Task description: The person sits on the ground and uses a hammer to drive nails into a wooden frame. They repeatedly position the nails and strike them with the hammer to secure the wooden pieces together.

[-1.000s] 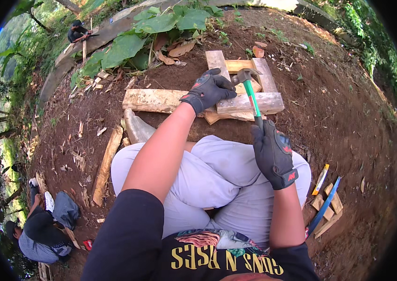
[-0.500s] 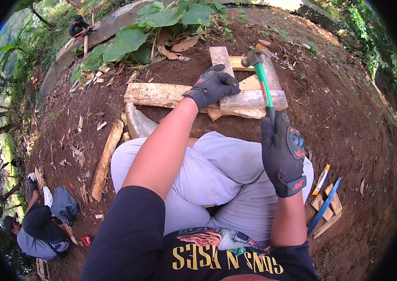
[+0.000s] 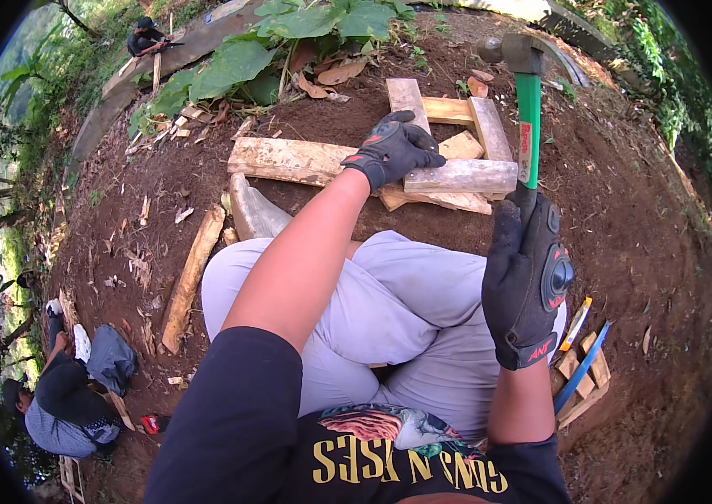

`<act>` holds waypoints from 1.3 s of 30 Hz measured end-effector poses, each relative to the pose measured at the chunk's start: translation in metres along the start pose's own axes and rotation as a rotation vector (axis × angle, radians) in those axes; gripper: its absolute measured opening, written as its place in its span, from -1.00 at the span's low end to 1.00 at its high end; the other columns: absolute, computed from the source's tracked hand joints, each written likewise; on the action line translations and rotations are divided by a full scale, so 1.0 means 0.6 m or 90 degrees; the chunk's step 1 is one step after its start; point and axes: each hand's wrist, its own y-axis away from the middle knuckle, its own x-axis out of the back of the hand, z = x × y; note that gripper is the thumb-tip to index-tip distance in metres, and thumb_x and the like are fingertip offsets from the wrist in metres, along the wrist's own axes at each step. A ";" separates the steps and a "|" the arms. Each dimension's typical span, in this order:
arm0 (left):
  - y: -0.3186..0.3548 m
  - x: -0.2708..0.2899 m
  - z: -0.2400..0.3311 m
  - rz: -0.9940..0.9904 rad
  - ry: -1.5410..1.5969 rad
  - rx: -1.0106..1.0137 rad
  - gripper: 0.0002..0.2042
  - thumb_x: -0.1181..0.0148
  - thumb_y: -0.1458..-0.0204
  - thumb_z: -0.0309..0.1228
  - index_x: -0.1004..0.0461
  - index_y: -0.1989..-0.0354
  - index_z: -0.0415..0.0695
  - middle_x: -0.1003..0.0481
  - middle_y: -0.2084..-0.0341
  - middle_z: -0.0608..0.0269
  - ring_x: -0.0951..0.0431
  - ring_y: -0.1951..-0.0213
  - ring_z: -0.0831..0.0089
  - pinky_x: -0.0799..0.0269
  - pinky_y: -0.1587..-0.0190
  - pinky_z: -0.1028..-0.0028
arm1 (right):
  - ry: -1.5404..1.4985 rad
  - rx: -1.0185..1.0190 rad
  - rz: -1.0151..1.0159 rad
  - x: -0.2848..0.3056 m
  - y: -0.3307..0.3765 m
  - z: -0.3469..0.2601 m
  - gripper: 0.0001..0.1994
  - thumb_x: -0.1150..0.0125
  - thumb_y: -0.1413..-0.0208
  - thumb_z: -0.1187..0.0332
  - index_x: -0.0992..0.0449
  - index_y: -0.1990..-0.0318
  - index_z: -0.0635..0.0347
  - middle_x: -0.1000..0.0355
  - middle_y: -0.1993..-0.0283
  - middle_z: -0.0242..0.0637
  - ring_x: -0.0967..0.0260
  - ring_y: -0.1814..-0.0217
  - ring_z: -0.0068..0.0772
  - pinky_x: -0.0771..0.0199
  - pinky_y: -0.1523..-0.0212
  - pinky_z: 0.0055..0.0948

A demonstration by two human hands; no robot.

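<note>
Person in gloves, dark tee and pale trousers

Both the left hand (image 3: pixel 393 149) and the right hand (image 3: pixel 527 281) wear black work gloves with red marks on the knuckles; the right one has a round padded patch and a wrist strap. Short black sleeves, bare forearms, a black printed T-shirt (image 3: pixel 406 458) with yellow lettering, light grey trousers (image 3: pixel 406 311).

Around us, near the big-leafed plant (image 3: pixel 289 42): a seated person (image 3: pixel 66 403) at lower left, a loose plank (image 3: pixel 191 277), wood offcuts (image 3: pixel 578 378).
</note>
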 end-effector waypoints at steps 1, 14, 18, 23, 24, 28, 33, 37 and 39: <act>-0.001 0.003 -0.001 -0.012 0.005 -0.008 -0.63 -0.56 0.02 0.01 -0.80 0.14 0.05 -0.75 0.08 0.40 -0.28 -0.49 0.22 -0.14 -0.55 0.26 | -0.026 0.019 0.042 0.001 -0.002 -0.004 -0.76 0.01 -0.52 0.34 -0.53 -0.06 0.30 -0.53 0.18 0.18 -0.55 0.24 0.23 -0.49 0.24 0.09; -0.012 -0.005 -0.018 -0.035 0.011 -0.089 -0.69 -0.55 -0.03 -0.09 -0.79 0.10 0.07 -0.73 0.01 0.50 -0.20 -0.53 0.17 -0.05 -0.60 0.28 | 0.005 0.014 0.051 -0.002 -0.003 0.008 -0.78 -0.12 -0.46 0.34 -0.54 -0.05 0.31 -0.53 0.23 0.13 -0.57 0.35 0.18 -0.50 0.37 -0.02; -0.009 -0.008 0.007 -0.052 0.002 -0.046 -0.66 -0.56 -0.01 -0.07 -0.79 0.08 0.08 -0.72 0.00 0.50 -0.20 -0.53 0.17 -0.04 -0.60 0.27 | 0.213 -0.022 -0.200 -0.079 0.030 0.097 -0.69 -0.12 -0.44 0.19 -0.55 -0.04 0.28 -0.53 0.45 0.02 -0.57 0.36 0.21 -0.52 0.36 0.10; -0.008 -0.004 -0.007 -0.009 0.026 -0.049 -0.63 -0.58 0.02 -0.06 -0.79 0.07 0.08 -0.74 0.04 0.45 -0.26 -0.50 0.23 -0.02 -0.61 0.29 | 0.026 0.062 0.082 -0.008 -0.021 0.029 -0.78 -0.10 -0.47 0.31 -0.54 -0.03 0.29 -0.52 0.37 0.04 -0.55 0.41 0.18 -0.48 0.38 0.04; -0.008 -0.006 -0.014 -0.020 0.026 -0.066 -0.63 -0.58 0.02 -0.06 -0.79 0.07 0.07 -0.74 0.05 0.45 -0.27 -0.50 0.24 -0.01 -0.62 0.30 | 0.018 0.073 0.114 -0.004 -0.023 0.022 -0.79 -0.09 -0.47 0.32 -0.54 -0.03 0.28 -0.52 0.37 0.04 -0.54 0.41 0.18 -0.48 0.38 0.03; -0.022 -0.013 -0.016 -0.054 0.040 -0.099 -0.66 -0.58 0.00 -0.07 -0.80 0.10 0.07 -0.74 0.05 0.42 -0.31 -0.47 0.30 0.01 -0.63 0.32 | 0.135 0.021 -0.114 -0.052 0.004 0.066 -0.78 -0.06 -0.49 0.28 -0.53 0.03 0.23 -0.54 0.32 0.05 -0.57 0.33 0.19 -0.50 0.35 0.06; -0.007 -0.034 -0.025 0.005 -0.005 -0.104 -0.69 -0.55 0.01 -0.04 -0.80 0.20 0.06 -0.74 0.05 0.38 -0.49 -0.33 0.47 0.01 -0.63 0.31 | 0.189 -0.062 -0.130 0.015 -0.027 0.018 -0.74 -0.04 -0.51 0.23 -0.55 0.03 0.24 -0.54 0.31 0.07 -0.57 0.24 0.20 -0.50 0.26 0.06; -0.024 -0.034 -0.048 0.033 -0.061 -0.168 -0.69 -0.49 -0.04 0.00 -0.80 0.20 0.07 -0.73 0.01 0.41 -0.53 -0.29 0.45 0.00 -0.63 0.31 | 0.076 0.025 0.062 0.010 -0.028 -0.004 -0.78 -0.05 -0.50 0.28 -0.53 0.02 0.25 -0.52 0.33 0.05 -0.56 0.26 0.18 -0.48 0.26 0.07; -0.023 -0.037 -0.030 0.035 -0.062 -0.142 -0.67 -0.48 -0.04 0.03 -0.79 0.20 0.07 -0.72 0.00 0.45 -0.55 -0.27 0.46 -0.03 -0.62 0.31 | 0.162 -0.009 -0.039 -0.028 -0.005 0.034 -0.80 -0.07 -0.49 0.29 -0.53 0.04 0.24 -0.52 0.33 0.06 -0.55 0.30 0.19 -0.47 0.29 0.09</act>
